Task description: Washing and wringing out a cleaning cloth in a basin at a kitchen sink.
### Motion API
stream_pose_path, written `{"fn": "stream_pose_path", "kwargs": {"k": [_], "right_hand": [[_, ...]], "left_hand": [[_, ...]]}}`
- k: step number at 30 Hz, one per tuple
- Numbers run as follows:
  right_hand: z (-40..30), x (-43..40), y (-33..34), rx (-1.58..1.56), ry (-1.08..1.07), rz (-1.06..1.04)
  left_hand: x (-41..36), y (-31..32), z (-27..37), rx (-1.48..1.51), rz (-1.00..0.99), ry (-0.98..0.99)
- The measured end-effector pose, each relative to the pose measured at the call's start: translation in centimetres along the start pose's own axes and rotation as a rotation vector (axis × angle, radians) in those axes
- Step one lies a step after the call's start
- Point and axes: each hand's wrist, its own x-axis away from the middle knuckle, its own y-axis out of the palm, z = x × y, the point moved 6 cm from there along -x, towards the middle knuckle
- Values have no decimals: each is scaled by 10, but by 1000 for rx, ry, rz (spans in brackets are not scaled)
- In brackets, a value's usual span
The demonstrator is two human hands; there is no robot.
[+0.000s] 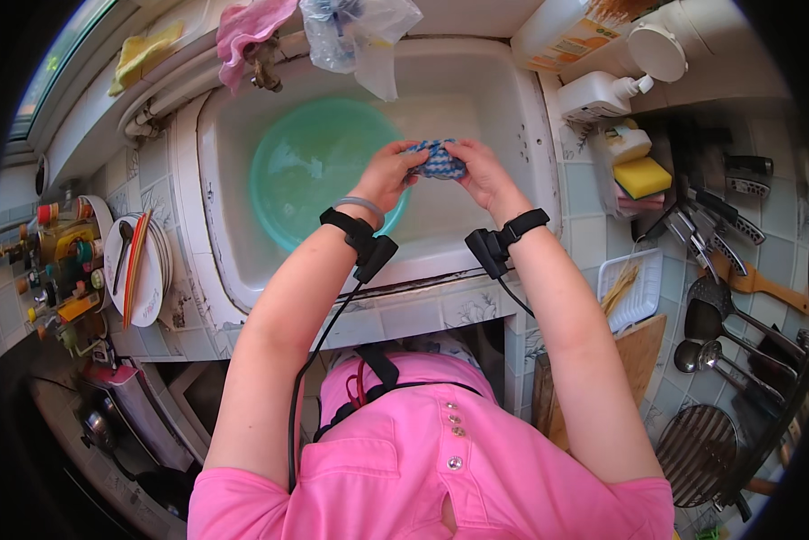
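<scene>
Between both hands is a folded blue-and-white patterned cloth (438,160), held above the sink. My left hand (389,173) grips its left end, thumb on top, over the rim of a green plastic basin. Its right end is pinched by my right hand (480,170). The basin (290,155) stands in the left part of the white ceramic sink (472,216) and holds clear-looking water. The cloth's underside and the fingertips beneath it are hidden.
A tap (266,67) draped with a pink cloth (249,34) and a plastic bag (360,40) hang over the sink's back edge. Right are a pump bottle (600,94), a yellow sponge (643,178) and knives (705,223). Stacked plates (144,270) stand left.
</scene>
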Motion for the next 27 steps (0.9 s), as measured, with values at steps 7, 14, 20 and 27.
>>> {"fn": "stream_pose_path", "kwargs": {"k": [7,14,20,27], "right_hand": [[-9,20,40,422,79,-130],[-3,-3,11,401,-39,-16],[32,-31,-18,566,-11,56],[33,-26,-4,473,162,38]], "left_hand": [[3,-22,-1,13,78,42],[-22,-114,-15,70,466,119],[-23,-122,-29,199,573,90],[-10,-31,-4,281,-61,-46]]}}
